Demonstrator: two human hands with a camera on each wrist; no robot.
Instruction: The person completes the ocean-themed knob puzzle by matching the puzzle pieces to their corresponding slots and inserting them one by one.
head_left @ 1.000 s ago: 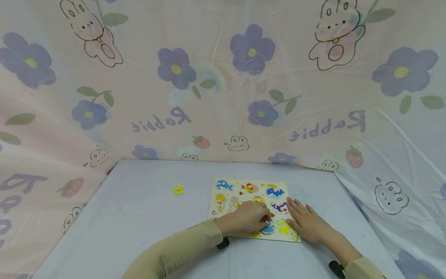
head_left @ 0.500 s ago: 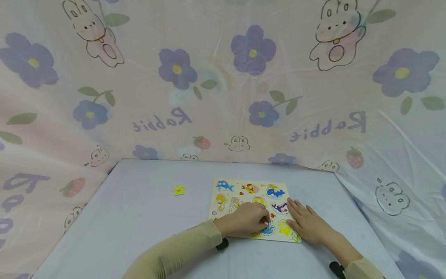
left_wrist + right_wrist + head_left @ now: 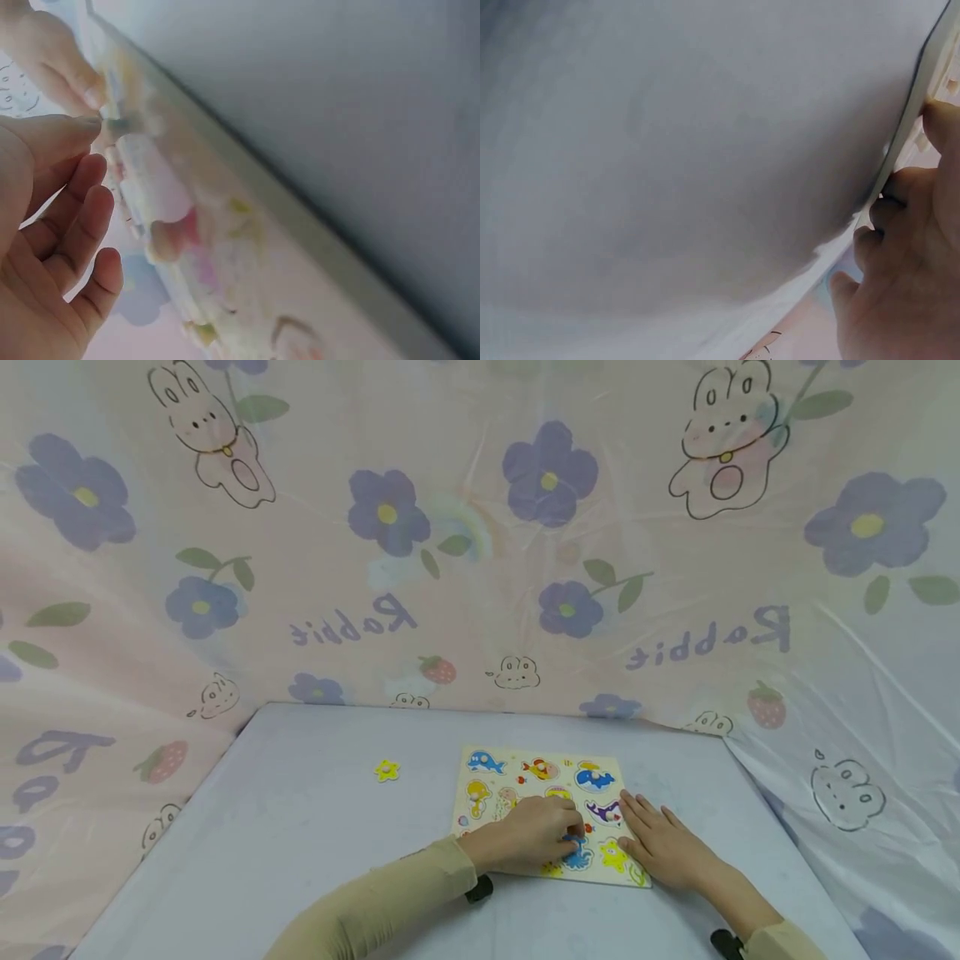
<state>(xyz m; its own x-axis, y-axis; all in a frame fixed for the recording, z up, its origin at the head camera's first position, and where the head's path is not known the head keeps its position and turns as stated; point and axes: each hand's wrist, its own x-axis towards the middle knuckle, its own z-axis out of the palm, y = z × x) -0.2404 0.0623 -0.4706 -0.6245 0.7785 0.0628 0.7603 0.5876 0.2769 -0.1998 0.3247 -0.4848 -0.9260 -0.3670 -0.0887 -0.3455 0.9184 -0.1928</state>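
Observation:
A cream wooden peg puzzle board (image 3: 540, 874) with colourful sea-animal pieces lies on the table. My left hand (image 3: 531, 833) reaches over its lower middle. Thumb and index finger pinch at the blue, octopus-like puzzle piece (image 3: 577, 857), whose top they partly hide. In the left wrist view the fingertips of the left hand (image 3: 64, 202) meet at the board's surface, and the other fingers curl loosely. My right hand (image 3: 667, 846) rests with extended fingers along the board's right edge, beside the yellow starfish piece (image 3: 612, 856); in the right wrist view the right hand (image 3: 907, 247) touches that edge.
A loose yellow star-shaped piece (image 3: 387, 770) lies on the white tabletop (image 3: 315, 827), left of the board. Behind the table hangs a curtain (image 3: 465, 568) printed with rabbits and flowers.
My left fingertips have shifted slightly at the blue octopus-like piece, and more of that piece shows now. The right hand stays at the board's edge. The head view has tilted a little.

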